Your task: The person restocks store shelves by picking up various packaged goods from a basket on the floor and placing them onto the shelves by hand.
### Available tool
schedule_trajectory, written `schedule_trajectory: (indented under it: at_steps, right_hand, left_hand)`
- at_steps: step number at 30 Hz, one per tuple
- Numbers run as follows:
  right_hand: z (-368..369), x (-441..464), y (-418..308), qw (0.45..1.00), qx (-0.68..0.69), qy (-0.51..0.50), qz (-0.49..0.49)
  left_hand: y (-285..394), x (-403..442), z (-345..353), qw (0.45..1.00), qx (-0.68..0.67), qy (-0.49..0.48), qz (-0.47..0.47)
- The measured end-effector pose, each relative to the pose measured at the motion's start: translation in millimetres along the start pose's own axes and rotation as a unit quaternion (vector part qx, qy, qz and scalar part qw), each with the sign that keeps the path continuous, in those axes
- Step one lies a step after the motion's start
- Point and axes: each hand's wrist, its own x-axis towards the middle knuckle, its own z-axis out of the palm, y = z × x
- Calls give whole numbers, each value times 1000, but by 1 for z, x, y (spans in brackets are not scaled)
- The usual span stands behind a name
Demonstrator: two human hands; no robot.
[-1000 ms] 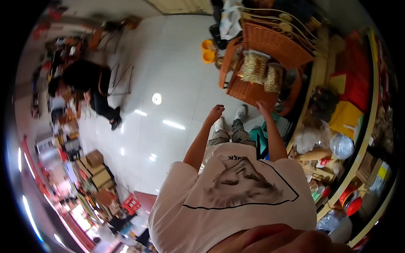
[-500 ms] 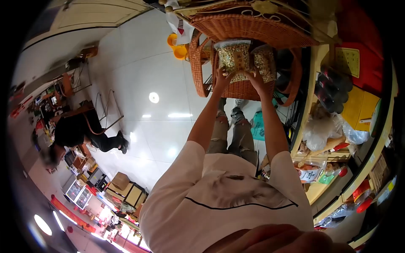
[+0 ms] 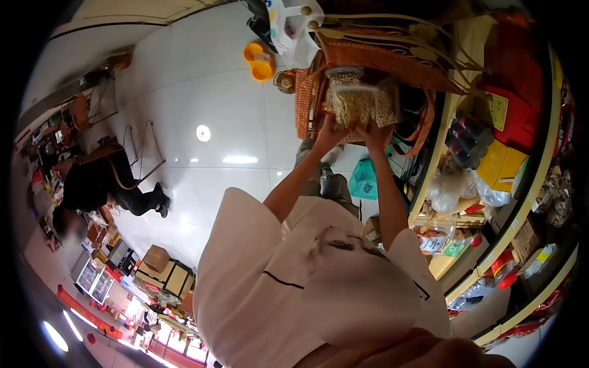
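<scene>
A clear bag of pale, nut-like pieces (image 3: 353, 105) is held between my two hands over an orange-brown wicker chair (image 3: 383, 54). My left hand (image 3: 332, 130) is closed on the bag's near left corner. At the near right corner, my right hand (image 3: 370, 131) grips the same bag. A second bag of similar pieces (image 3: 386, 105) rests on the chair, right of the held one and partly covered by it. Behind them the top of another filled bag (image 3: 345, 75) shows. Some fingers are hidden under the held bag.
Shelves with packaged goods (image 3: 438, 239) run along my right, beside dark bottles (image 3: 469, 141) and a red box (image 3: 512, 110). A yellow double bowl (image 3: 260, 61) and a white bag (image 3: 294, 34) are on the left. A teal bag (image 3: 364, 180) lies on the floor. One person (image 3: 101, 178) sits far left.
Both hands have raised and tilted the bag toward me, uncovering another bag behind it. My view has shifted a little; the seated person stays in place.
</scene>
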Motion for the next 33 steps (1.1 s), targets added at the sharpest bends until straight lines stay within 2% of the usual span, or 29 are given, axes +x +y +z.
schedule_trajectory:
  at_steps: [2, 3, 4, 7, 10, 11, 12, 13, 14, 15, 16, 17, 18, 19, 20, 21, 22, 24, 25, 28, 30, 33]
  right_hand:
    - [19, -51, 5, 995, 53, 27, -76]
    - [22, -74, 8, 997, 23, 33, -69]
    - [23, -91, 15, 997, -6, 43, -60]
    - [31, -135, 43, 993, 75, 93, 15]
    - [37, -190, 60, 981, 114, 154, 24]
    - [38, -211, 67, 976, 132, 173, -7]
    - [41, -226, 86, 961, 184, 206, -17]
    - [44, -240, 122, 941, 225, 236, -87]
    - [49, -246, 158, 922, 241, 282, -113]
    - [55, -263, 201, 904, 281, 314, -75]
    - [67, -302, 179, 894, 286, 340, -59]
    - [75, -335, 176, 885, 249, 384, -79]
    - [88, -362, 186, 856, 270, 421, -132]
    - [102, -401, 178, 818, 342, 439, -145]
    - [112, -417, 196, 781, 407, 443, -170]
    - [129, -444, 213, 756, 405, 472, -204]
    - [148, -465, 228, 734, 401, 494, -237]
    - [192, -505, 252, 647, 485, 546, -218]
    - [213, -531, 256, 606, 509, 579, -198]
    - [285, -579, 289, 485, 538, 662, -193]
    - [323, -599, 292, 407, 542, 710, -190]
    - [364, -629, 298, 299, 543, 761, -194]
  left_hand:
    - [27, -34, -16, 998, -6, -63, -3]
    - [41, -48, -17, 996, -43, -77, -22]
    - [48, -59, -19, 995, -21, -94, -35]
    - [71, -86, -13, 985, 53, -145, -74]
    - [71, -100, 5, 951, 19, -268, -152]
    - [76, -108, 15, 944, -18, -293, -151]
    - [67, -115, 24, 938, -1, -315, -148]
    - [55, -120, 38, 924, 18, -354, -141]
    - [69, -134, 53, 897, -63, -407, -161]
    - [79, -148, 67, 877, 7, -452, -162]
    - [61, -156, 81, 847, 1, -512, -141]
    - [78, -181, 112, 818, 28, -560, -126]
    - [91, -210, 121, 789, 107, -587, -147]
    - [99, -241, 134, 755, 212, -605, -138]
    - [48, -242, 140, 720, 139, -652, -192]
    - [49, -278, 150, 686, 116, -697, -177]
    - [66, -319, 160, 638, 116, -734, -200]
    - [43, -375, 162, 591, 120, -758, -249]
    - [30, -399, 166, 547, 157, -788, -235]
    - [-4, -483, 163, 431, 230, -851, -194]
    - [-8, -533, 161, 364, 281, -862, -211]
    - [-27, -595, 157, 250, 284, -899, -222]
